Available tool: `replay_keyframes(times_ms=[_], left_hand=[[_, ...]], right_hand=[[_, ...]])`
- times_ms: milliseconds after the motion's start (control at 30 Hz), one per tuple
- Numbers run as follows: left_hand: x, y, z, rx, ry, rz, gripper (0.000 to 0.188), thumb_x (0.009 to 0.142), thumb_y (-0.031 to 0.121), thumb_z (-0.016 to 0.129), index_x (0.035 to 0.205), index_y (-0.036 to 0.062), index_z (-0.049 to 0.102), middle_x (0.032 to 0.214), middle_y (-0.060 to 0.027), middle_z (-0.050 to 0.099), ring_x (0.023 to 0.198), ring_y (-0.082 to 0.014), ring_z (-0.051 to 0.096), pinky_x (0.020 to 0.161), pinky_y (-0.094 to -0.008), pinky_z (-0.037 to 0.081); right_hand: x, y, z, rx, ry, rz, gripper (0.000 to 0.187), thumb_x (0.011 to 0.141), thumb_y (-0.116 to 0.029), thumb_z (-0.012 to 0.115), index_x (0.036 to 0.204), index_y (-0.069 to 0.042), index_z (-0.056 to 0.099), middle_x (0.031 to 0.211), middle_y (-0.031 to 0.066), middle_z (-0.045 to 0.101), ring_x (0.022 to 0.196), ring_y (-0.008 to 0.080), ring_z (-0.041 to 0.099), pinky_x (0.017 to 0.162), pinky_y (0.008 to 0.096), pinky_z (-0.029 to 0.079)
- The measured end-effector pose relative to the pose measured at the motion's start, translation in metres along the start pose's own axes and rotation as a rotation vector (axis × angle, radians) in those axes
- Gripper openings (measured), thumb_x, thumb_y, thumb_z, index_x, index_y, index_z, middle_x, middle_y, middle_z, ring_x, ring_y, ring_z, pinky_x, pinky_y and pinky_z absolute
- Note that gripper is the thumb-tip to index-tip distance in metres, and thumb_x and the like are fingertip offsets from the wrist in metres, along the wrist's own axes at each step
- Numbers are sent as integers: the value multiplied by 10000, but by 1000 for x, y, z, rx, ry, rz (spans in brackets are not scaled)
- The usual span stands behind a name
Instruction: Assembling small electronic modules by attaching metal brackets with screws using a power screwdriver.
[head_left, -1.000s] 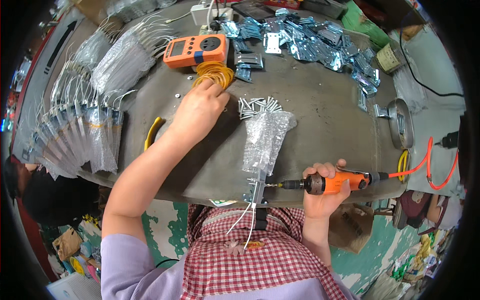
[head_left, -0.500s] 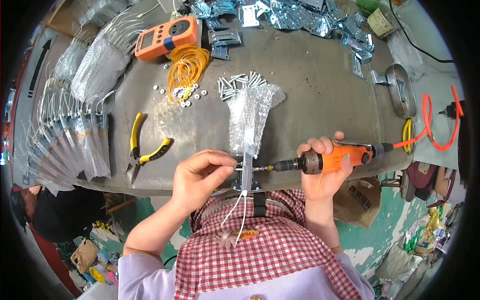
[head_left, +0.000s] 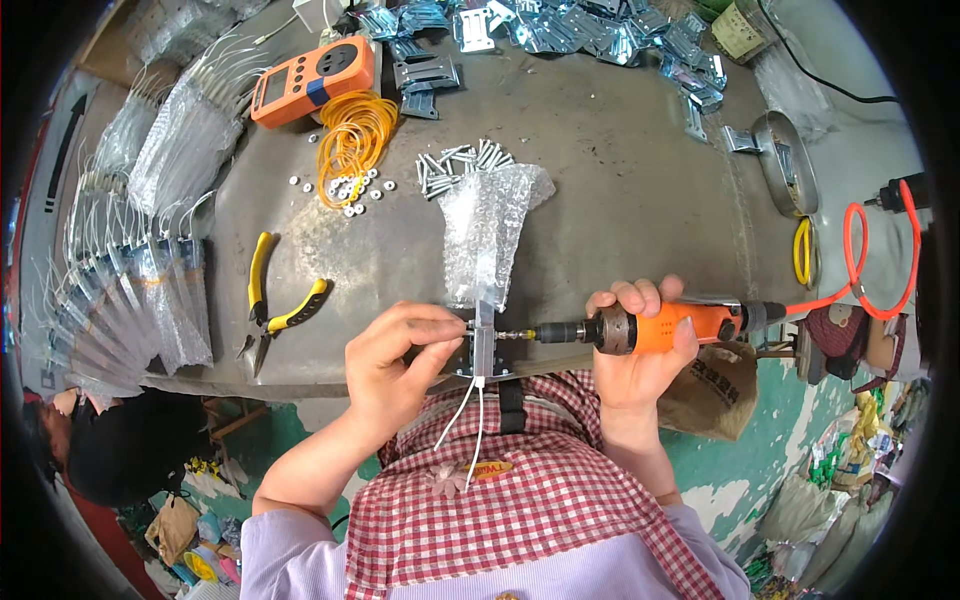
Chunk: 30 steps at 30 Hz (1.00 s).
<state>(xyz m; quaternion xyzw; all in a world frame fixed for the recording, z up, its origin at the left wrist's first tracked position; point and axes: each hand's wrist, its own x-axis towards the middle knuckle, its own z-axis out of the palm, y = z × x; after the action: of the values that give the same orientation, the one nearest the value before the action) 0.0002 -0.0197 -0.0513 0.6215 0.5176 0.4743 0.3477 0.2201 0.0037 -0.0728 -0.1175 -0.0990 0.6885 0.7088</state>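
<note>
My right hand point(head_left: 645, 335) is wrapped round an orange air screwdriver point(head_left: 665, 328), held level with its bit pointing left. The bit's tip meets the right side of a narrow metal bar point(head_left: 483, 345) at the table's front edge. Two white wires point(head_left: 478, 430) hang from the bar's near end, and bubble wrap point(head_left: 485, 235) covers its far part. My left hand point(head_left: 395, 360) pinches thumb and fingers together against the bar's left side, opposite the bit. What sits between those fingertips is too small to make out. Beyond the wrap lies a pile of screws point(head_left: 465, 165).
Yellow-handled pliers point(head_left: 270, 310) lie open on the left, near fanned wrapped parts point(head_left: 140, 305). Farther back are white washers point(head_left: 350, 190), yellow rubber bands point(head_left: 355, 135), an orange meter point(head_left: 313, 80) and metal brackets point(head_left: 600, 35). A red coiled hose point(head_left: 855, 260) runs right from the screwdriver.
The view has shifted slightly, moving the scene a little left. The screwdriver and its bit have come closer to the bar. My left fingers keep their pinch at the bar's left side.
</note>
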Motion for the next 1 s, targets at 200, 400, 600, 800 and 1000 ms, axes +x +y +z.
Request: replay_keyframes(times_ms=[200,400,600,800,1000], left_hand=[[1,-2,-3,-128,-102,-162,161,741,-32,677,891,4,631,923,-97,631,846,-177,610,729,-273,481],[39,8,-20,117,-650,-114,399,758,290,708,856,18,434,751,-138,471,699,-313,490,631,-389,408],[44,7,-18,55,-737,-219,403,764,304,700,818,25,413,726,-132,457,666,-305,457,605,-381,390],[43,2,-16,18,-715,-245,406,762,306,704,802,29,409,704,-127,455,637,-288,443,592,-369,384],[42,4,-17,24,-701,-230,409,767,316,705,792,28,416,680,-111,458,613,-229,433,574,-348,383]], right_hand=[[-2,4,-5,20,53,3,473,796,-339,649,1204,-175,476,876,18,543,902,171,490,924,414,351],[-1,2,-3,-6,42,27,469,794,-330,650,1204,-181,479,876,16,543,904,171,491,928,408,351],[0,9,-13,102,-26,7,364,794,-305,643,1104,-177,501,866,-3,540,884,164,488,895,380,358],[3,8,-6,72,28,14,313,791,-312,646,1046,-176,526,857,-10,539,871,157,490,889,369,361],[3,9,-10,98,-7,19,363,793,-299,644,1102,-173,500,864,-5,544,878,158,495,898,363,365]])
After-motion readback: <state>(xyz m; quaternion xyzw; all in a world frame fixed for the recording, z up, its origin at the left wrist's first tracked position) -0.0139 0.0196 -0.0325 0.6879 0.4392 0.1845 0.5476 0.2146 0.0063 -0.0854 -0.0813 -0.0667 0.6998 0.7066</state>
